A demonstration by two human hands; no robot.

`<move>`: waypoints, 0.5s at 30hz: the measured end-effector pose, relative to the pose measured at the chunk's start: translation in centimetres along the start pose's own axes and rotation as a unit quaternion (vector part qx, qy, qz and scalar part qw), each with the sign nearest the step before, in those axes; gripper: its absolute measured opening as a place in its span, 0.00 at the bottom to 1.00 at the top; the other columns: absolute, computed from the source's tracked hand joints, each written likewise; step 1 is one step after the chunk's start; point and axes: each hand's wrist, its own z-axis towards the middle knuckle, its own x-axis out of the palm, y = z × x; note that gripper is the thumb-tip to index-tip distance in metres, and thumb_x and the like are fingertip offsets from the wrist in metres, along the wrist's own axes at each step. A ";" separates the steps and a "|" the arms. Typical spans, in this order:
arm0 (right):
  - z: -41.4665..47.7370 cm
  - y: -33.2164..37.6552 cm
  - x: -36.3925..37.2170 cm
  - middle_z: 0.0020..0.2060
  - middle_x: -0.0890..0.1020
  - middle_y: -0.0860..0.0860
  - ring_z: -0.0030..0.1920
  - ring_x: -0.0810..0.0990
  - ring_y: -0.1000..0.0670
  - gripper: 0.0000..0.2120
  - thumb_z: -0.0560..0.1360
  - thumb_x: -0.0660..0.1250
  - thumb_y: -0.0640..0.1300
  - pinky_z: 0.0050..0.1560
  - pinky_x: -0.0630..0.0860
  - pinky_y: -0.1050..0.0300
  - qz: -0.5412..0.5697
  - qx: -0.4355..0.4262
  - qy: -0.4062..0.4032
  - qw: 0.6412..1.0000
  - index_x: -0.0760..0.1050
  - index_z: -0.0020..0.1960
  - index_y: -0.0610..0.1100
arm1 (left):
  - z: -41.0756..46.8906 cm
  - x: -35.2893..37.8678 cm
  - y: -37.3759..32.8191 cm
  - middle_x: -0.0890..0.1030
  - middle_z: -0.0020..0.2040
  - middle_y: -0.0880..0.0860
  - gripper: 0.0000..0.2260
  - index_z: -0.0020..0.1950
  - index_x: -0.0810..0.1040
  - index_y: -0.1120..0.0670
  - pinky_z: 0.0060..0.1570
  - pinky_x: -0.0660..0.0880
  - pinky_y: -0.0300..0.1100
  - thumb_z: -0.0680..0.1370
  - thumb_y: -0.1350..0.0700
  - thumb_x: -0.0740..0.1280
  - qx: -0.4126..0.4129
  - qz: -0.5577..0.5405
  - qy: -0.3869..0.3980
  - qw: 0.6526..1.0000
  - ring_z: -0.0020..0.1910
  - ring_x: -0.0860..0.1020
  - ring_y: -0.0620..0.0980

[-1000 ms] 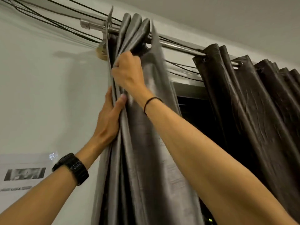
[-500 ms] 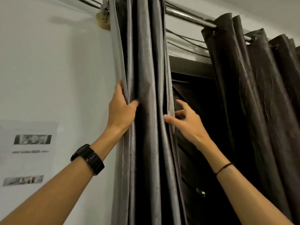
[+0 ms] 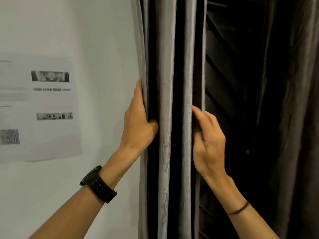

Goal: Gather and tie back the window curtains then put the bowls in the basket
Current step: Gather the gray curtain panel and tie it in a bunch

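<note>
A grey curtain (image 3: 166,118) hangs bunched in tight vertical folds beside the white wall. My left hand (image 3: 138,125) grips its left edge, fingers behind the outer fold and thumb pressed into the front. My right hand (image 3: 208,140) holds the right edge of the bunch, fingers curled around the outermost fold. A second, darker curtain (image 3: 293,118) hangs to the right, untouched. No bowls or basket are in view.
Between the two curtains is a dark window (image 3: 233,100) with slanted louvres. A printed paper sheet (image 3: 39,107) with small pictures is stuck on the white wall at left.
My view has dropped below the curtain rod. Both hands slid down the gathered curtain; the right hand, open half a second ago, now curls around the right fold.
</note>
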 end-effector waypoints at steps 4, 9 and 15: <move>-3.6 2.8 -0.2 0.71 0.70 0.58 0.72 0.68 0.62 0.33 0.79 0.64 0.58 0.70 0.66 0.67 0.065 0.072 0.034 0.995 0.62 0.79 0.48 | -3.2 -1.2 2.2 0.78 0.61 0.50 0.40 0.80 0.64 0.49 0.59 0.81 0.52 0.70 0.68 0.72 -0.050 0.064 0.013 0.997 0.60 0.79 0.51; -6.2 1.9 1.6 0.67 0.60 0.71 0.67 0.61 0.75 0.49 0.73 0.78 0.46 0.67 0.60 0.78 -0.011 0.112 0.053 0.992 0.49 0.83 0.49 | -6.7 -1.3 2.8 0.77 0.63 0.51 0.34 0.77 0.66 0.54 0.64 0.78 0.53 0.71 0.67 0.69 -0.054 0.085 0.041 0.994 0.61 0.78 0.52; -10.2 1.5 2.7 0.55 0.67 0.49 0.50 0.68 0.67 0.38 0.76 0.69 0.30 0.53 0.65 0.78 -0.102 0.055 -0.010 0.993 0.57 0.80 0.49 | -10.3 -0.9 3.7 0.78 0.58 0.51 0.32 0.74 0.68 0.53 0.56 0.81 0.52 0.70 0.67 0.68 -0.082 0.055 0.087 0.991 0.54 0.80 0.51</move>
